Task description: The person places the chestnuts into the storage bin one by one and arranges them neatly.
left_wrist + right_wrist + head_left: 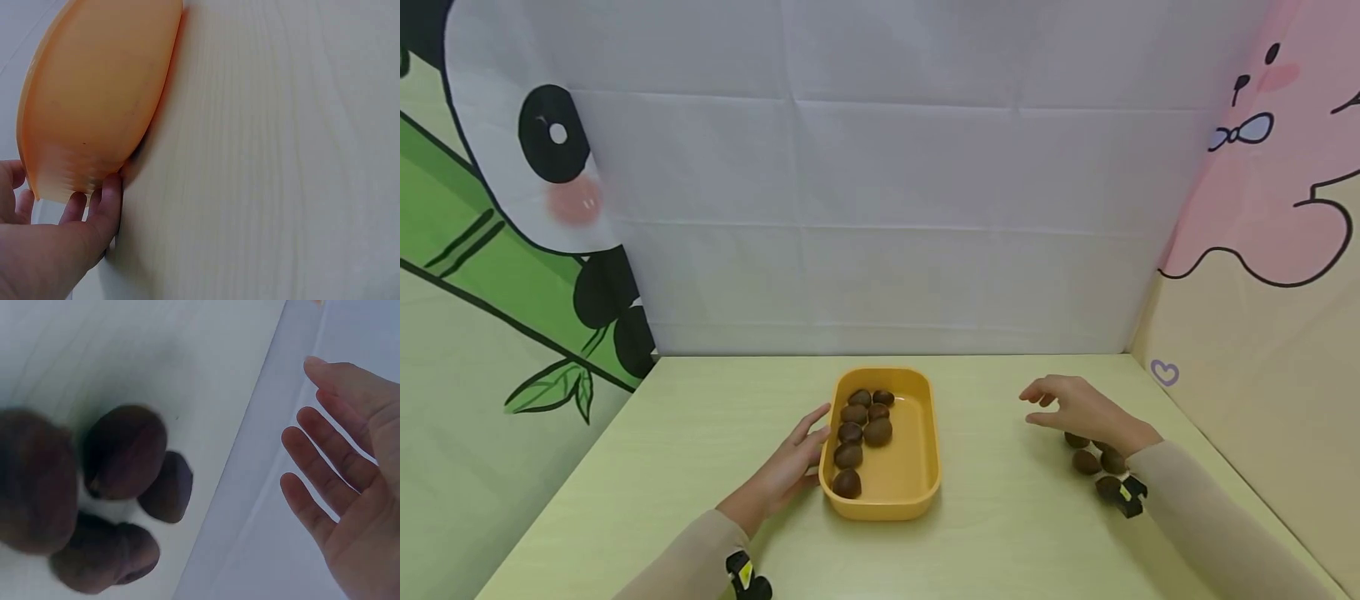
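Sleeves [681,560] lie nearest; I see the left hand [786,473], grip wide, touching the tray [906,475]; right hand [1081,410], grip loosely wide, near chestnuts [1086,462].

Head view forward, down — wrist views close — left shares tray [913,454]

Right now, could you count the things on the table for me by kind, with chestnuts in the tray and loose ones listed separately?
Yellow tray: 1
Inside chestnuts: 8
Loose chestnuts: 5 visible; others may be hidden
Total: 14 visible
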Tool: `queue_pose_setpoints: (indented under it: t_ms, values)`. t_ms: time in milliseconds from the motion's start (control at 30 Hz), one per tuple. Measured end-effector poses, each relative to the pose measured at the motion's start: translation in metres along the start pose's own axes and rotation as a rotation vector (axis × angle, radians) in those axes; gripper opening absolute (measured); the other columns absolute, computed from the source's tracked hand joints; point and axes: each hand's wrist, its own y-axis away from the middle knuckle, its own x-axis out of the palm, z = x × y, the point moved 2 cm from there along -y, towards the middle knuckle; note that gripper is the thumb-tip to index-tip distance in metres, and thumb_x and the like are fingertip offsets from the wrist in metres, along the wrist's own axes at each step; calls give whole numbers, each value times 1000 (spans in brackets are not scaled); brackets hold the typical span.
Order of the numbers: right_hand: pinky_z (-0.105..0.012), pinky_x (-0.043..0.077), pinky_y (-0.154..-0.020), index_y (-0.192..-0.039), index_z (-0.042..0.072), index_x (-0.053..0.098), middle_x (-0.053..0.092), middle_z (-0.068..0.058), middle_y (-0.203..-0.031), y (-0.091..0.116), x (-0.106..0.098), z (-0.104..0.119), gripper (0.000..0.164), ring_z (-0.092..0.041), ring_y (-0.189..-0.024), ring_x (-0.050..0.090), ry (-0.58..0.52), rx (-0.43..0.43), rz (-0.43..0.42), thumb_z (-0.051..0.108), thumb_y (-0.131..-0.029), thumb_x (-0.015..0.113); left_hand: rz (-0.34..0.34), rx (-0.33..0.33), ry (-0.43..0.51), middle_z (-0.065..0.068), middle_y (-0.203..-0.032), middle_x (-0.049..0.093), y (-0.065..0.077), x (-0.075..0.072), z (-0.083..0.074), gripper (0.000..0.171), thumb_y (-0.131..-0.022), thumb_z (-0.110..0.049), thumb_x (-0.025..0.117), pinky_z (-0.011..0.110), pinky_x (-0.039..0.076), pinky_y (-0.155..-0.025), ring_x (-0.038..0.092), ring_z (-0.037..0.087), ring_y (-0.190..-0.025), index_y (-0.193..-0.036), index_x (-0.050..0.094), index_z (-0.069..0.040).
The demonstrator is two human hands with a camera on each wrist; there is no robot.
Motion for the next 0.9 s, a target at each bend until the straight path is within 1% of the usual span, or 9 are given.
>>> queue_pose_setpoints:
  t_ms: [100,233,333,400,567,767,900]
  values:
    - [-48,51,-86,-115,9,71,69,-2,-110,14,-5,-17,29,-27,-99,64,11,36,7,22,-90,77,0,4,-3,22,-154,38,0,0,0,58,-108,-41,45,54,47,-99,50,40,-131,-160,22,-30]
    - [-50,51,-86,-116,4,70,69,-9,-111,29,-8,-37,33,-29,-99,63,36,72,24,23,-90,77,-1,8,-7,22,-155,37,1,0,0,58,-108,-41,45,54,48,-98,50,40,-131,-160,22,-29]
    - [-49,51,-85,-116,4,71,69,-9,-111,37,-6,-50,35,-28,-98,63,58,89,29,24,-89,78,-3,8,-8,22,-155,37,0,0,0,58,-108,-41,45,54,47,-98,50,40,-131,-160,22,-29]
    - [-47,51,-83,-115,3,71,70,-8,-110,41,-4,-56,35,-28,-96,63,66,81,37,25,-88,79,-2,7,-9,23,-154,37,0,0,1,58,-108,-40,44,55,47,-99,50,40,-131,-160,22,-29]
    - [-44,52,-80,-114,2,72,70,-5,-106,45,1,-63,38,-27,-94,64,38,65,51,26,-86,81,-2,7,-8,23,-153,38,0,0,1,57,-108,-40,44,55,47,-99,50,40,-131,-160,22,-30]
    - [-44,52,-82,-113,2,72,71,-3,-105,44,4,-64,39,-24,-94,66,-1,102,56,27,-85,82,-3,9,-8,22,-154,38,0,0,1,56,-108,-40,43,55,47,-98,50,40,-131,-160,22,-30]
    - [-46,52,-84,-113,2,72,72,-5,-105,42,4,-64,40,-25,-95,66,1,127,58,28,-85,82,1,13,-5,23,-154,37,-1,0,2,56,-108,-40,43,55,46,-100,50,40,-130,-160,22,-30]
